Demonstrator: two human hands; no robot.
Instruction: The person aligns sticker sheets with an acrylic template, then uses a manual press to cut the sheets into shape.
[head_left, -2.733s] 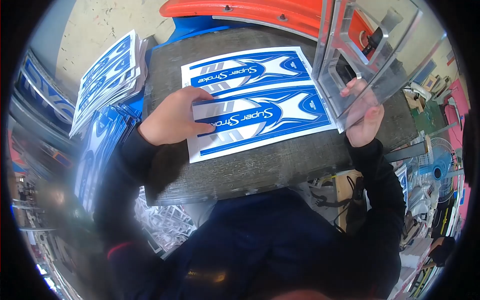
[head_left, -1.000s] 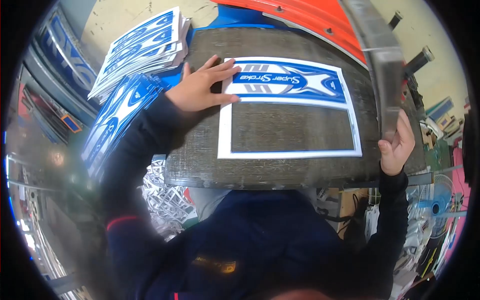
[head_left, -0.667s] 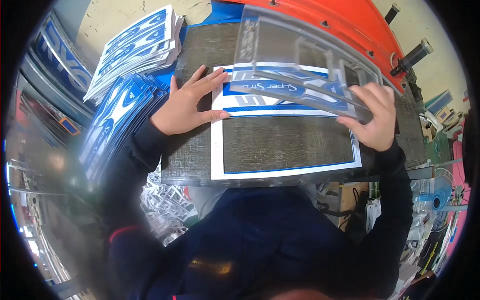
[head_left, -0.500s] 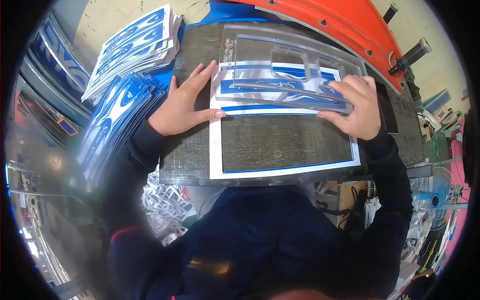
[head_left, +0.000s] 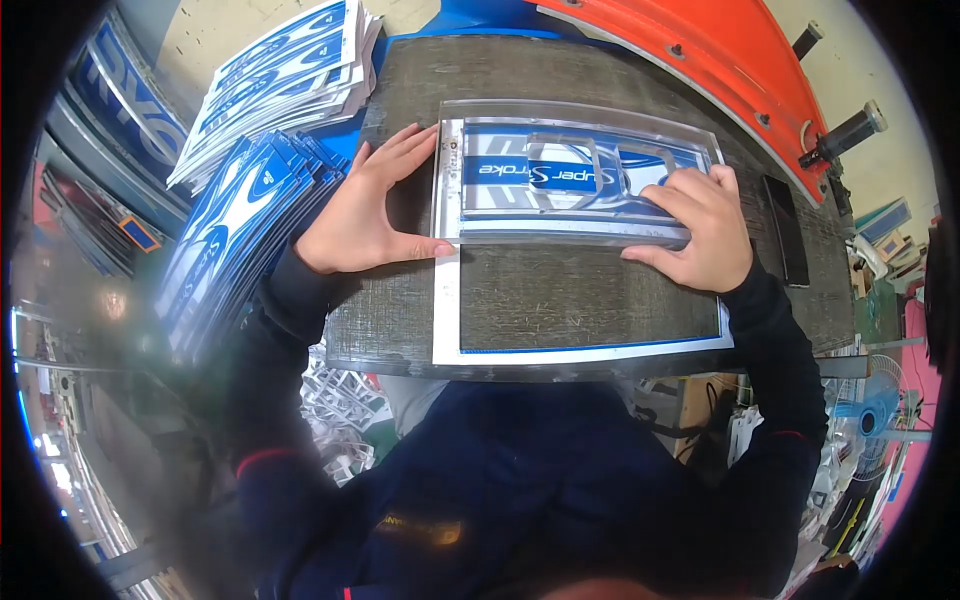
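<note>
A thick clear acrylic template [head_left: 520, 222] with raised openings lies over the far part of a blue-and-white printed sheet [head_left: 447, 310]. "Super Stroke" lettering shows through the plastic. The near part of the sheet is a cut-out window with a white border, and the board is visible inside it. My right hand [head_left: 705, 225] grips the template's right side, fingers at the opening and thumb by the near edge. Spread open, my left hand [head_left: 365, 205] has its thumb and fingertips along the template's left edge.
Beneath lies a dark, scored work board [head_left: 590, 295]. Stacked printed sheets [head_left: 290, 75] and a fanned pile of cut blue pieces [head_left: 225, 230] stand left. A black phone-like slab [head_left: 787, 230] lies right, and an orange-red curved panel [head_left: 700, 60] runs along the back right. White offcuts [head_left: 345, 405] lie below.
The template was tilted and raised at the back; now it sits level on the sheet, squared with its edges. My right hand moved with it. The view shifted slightly.
</note>
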